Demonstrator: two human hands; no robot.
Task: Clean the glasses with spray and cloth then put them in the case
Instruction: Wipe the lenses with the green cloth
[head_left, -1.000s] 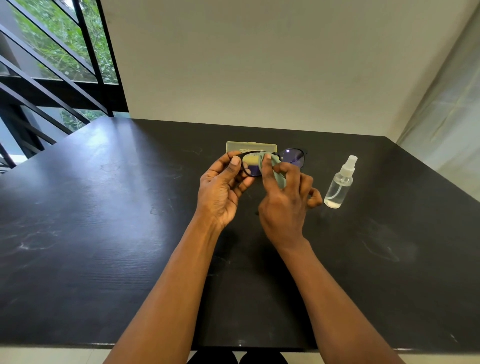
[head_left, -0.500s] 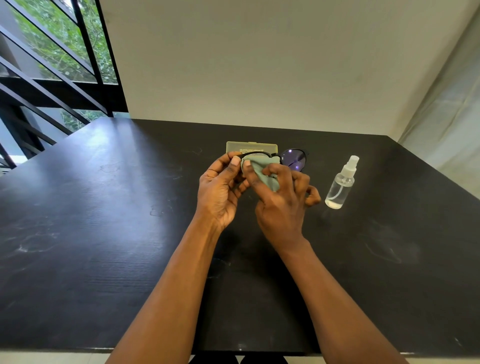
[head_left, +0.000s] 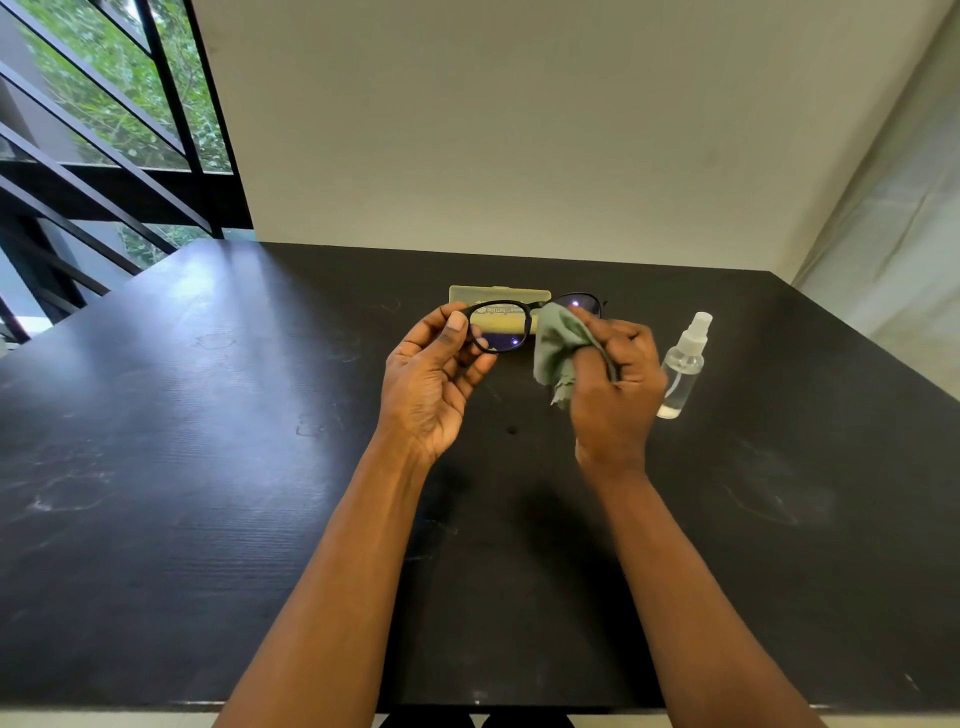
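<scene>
— Two hands were up over the middle of the black table (head_left: 208, 467), were they not?
— Both; the left hand (head_left: 431, 379) pinched the glasses (head_left: 501, 327) by the frame's left end, thumb on the rim, fingers curled behind; the right hand (head_left: 615, 384) gripped the green cloth (head_left: 556, 348), bunched against the right lens.
— And the glasses themselves?
— Held above the table, not resting on it; the left lens showed bare, the right one half hidden by the cloth.
— The case (head_left: 498, 296)?
— Pale yellow, lying beyond the hands toward the table's far edge; whether its lid was open I could not tell.
— The spray?
— A clear spray bottle (head_left: 683, 364) stood upright just beside the right hand, toward the table's right edge; nothing touched it.
</scene>
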